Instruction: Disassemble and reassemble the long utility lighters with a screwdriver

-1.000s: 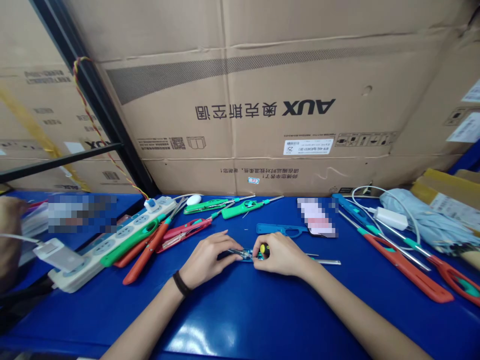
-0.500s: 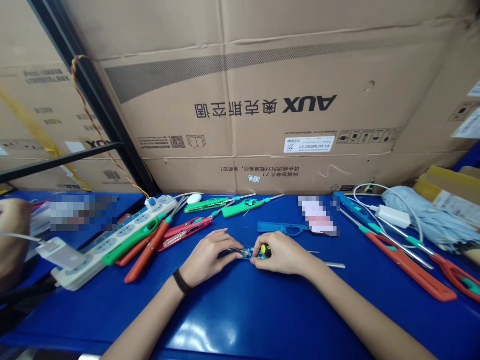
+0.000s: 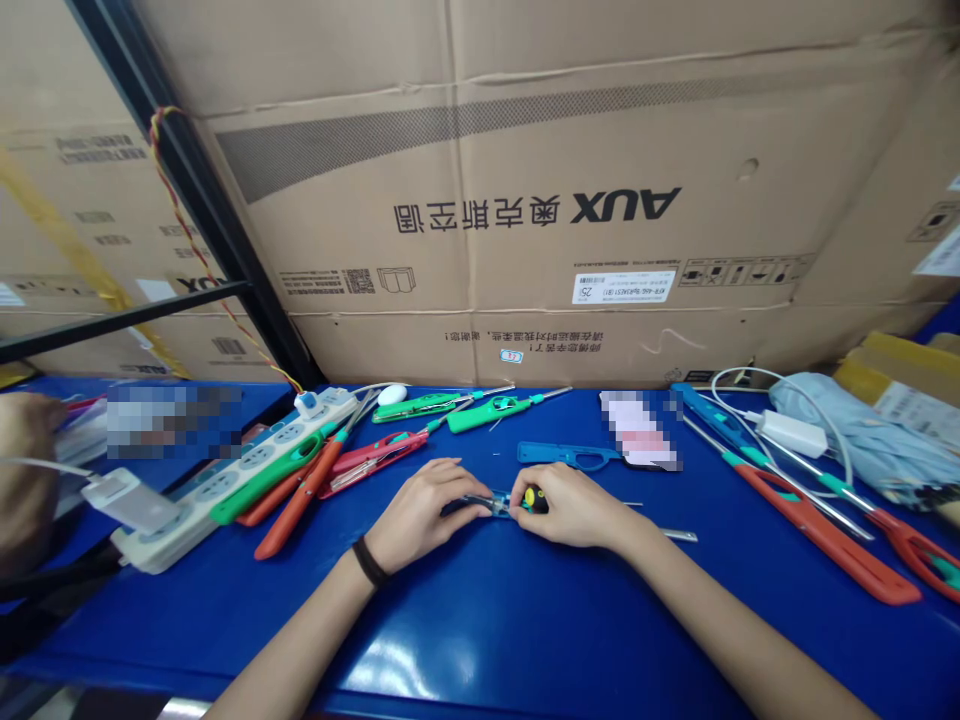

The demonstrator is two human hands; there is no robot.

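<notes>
A small blue lighter body (image 3: 498, 508) with a clear part inside lies just above the table between my hands. My left hand (image 3: 429, 505), with a dark band on its wrist, pinches the left end of it. My right hand (image 3: 568, 507) is closed, its fingertips at the lighter's right end. A screwdriver (image 3: 534, 499) with a yellow and black handle is tucked in that same hand; a thin rod, seemingly its shaft, sticks out on the hand's far side. My fingers hide much of the lighter. A blue lighter casing (image 3: 555, 455) lies behind my right hand.
Green lighters (image 3: 487, 414), a red lighter (image 3: 375, 463) and orange ones lie left, against a white power strip (image 3: 259, 458). A phone (image 3: 641, 430), a metal tube (image 3: 681, 535) and more lighters (image 3: 825, 530) lie right. Another person's hand (image 3: 30, 480) is at far left.
The view has shifted slightly. My hands stay at the lighter, with the right fingertips moved a little along its right end.
</notes>
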